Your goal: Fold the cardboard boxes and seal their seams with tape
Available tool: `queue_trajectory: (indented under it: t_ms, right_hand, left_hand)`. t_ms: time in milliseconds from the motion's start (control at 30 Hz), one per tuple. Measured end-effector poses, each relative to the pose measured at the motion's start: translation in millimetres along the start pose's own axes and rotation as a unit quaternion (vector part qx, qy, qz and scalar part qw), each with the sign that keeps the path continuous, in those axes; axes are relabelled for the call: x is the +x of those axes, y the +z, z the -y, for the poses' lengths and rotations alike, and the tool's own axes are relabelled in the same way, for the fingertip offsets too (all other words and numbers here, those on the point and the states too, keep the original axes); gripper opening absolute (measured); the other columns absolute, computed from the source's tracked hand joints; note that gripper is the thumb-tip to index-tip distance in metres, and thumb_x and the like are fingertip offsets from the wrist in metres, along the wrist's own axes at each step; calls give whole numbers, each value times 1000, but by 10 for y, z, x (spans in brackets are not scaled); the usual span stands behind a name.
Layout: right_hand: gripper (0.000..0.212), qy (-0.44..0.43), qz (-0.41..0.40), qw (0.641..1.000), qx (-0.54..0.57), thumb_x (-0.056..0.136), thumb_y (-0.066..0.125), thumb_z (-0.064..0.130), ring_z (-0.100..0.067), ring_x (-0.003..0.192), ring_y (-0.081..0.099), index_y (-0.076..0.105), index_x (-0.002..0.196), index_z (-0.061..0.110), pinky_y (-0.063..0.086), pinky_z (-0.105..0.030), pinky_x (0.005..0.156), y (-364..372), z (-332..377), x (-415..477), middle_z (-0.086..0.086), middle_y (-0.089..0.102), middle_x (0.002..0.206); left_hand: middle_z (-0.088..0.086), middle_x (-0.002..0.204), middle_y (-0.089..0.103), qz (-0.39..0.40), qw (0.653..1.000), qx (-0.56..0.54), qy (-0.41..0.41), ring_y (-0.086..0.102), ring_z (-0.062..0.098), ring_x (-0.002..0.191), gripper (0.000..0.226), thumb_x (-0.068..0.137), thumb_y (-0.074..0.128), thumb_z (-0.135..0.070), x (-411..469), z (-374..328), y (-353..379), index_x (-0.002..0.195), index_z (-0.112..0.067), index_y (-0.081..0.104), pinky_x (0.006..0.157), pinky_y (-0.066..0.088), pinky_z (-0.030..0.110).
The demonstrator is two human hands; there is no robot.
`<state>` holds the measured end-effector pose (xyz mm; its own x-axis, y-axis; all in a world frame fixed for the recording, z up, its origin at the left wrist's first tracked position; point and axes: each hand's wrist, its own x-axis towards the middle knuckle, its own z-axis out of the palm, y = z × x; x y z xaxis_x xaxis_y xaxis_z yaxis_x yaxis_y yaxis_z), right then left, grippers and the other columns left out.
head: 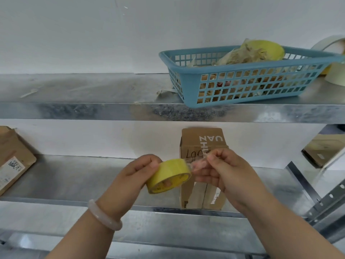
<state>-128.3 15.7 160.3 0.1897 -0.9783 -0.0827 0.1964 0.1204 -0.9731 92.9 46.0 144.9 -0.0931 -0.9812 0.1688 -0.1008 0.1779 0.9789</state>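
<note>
A yellow roll of clear tape [169, 175] is held in front of me, gripped by my left hand [136, 174] with thumb on top and fingers through the core. My right hand [222, 169] pinches the free end of the tape, a short clear strip [197, 162] stretched from the roll to its fingertips. Behind the hands a small brown cardboard box [202, 142] stands upright on the lower metal shelf [74, 176]. White letters and handwriting mark its face. Its lower part shows a centre seam [205, 197] between my hands.
A blue plastic basket [242, 85] full of crumpled tape scraps sits on the upper shelf [74, 90], with pale tape rolls [334, 58] at its right. Another cardboard box [13, 157] lies at far left, flat cardboard [323, 148] at far right. A perforated steel post [324, 202] runs lower right.
</note>
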Motion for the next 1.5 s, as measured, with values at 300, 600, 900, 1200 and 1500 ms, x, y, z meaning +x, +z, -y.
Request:
queue_trajectory:
  t_ms: [300, 600, 900, 1200, 1500]
  right_hand:
    - [12, -78, -83, 993, -35, 98, 51, 4, -31, 73, 74, 56, 88, 3, 62, -36, 66, -315, 53, -116, -16, 75, 80]
    - [7, -68, -145, 987, -15, 98, 50, 5, -30, 75, 74, 55, 94, 2, 60, -29, 64, -723, 32, -121, -18, 74, 80]
    - [11, -8, -201, 972, -121, 99, 53, 12, -19, 76, 73, 59, 93, 5, 60, -33, 66, -982, -279, 2, -6, 74, 84]
    - [15, 61, -181, 981, -27, 100, 53, 10, -22, 91, 73, 61, 98, -4, 57, -37, 82, -1061, -533, 205, -12, 76, 91]
    - [20, 129, -140, 975, 112, 91, 65, 16, -14, 73, 69, 58, 72, 14, 51, -36, 76, -1121, -871, 399, -7, 72, 82]
  left_hand:
    - [-13, 59, 55, -71, 899, 426, 71, 52, 10, 58, 44, 74, 58, -70, 72, 31, -53, 57, -30, 55, 51, 34, 20]
    - [-10, 51, 49, -84, 852, 490, 165, 48, 11, 50, 56, 78, 41, -79, 164, 116, -143, 58, -28, 55, 58, 39, 29]
    - [-12, 54, 44, -68, 772, 624, 101, 40, 3, 50, 63, 73, 20, -85, 391, 308, 40, 59, -30, 48, 67, 33, 30]
    - [-14, 56, 45, -45, 791, 606, 70, 43, 6, 52, 62, 67, 15, -87, 531, 482, 48, 56, -31, 40, 68, 31, 28]
    - [-10, 50, 43, -48, 806, 585, 72, 43, 7, 47, 62, 73, 27, -87, 605, 589, 63, 54, -30, 41, 65, 33, 29]
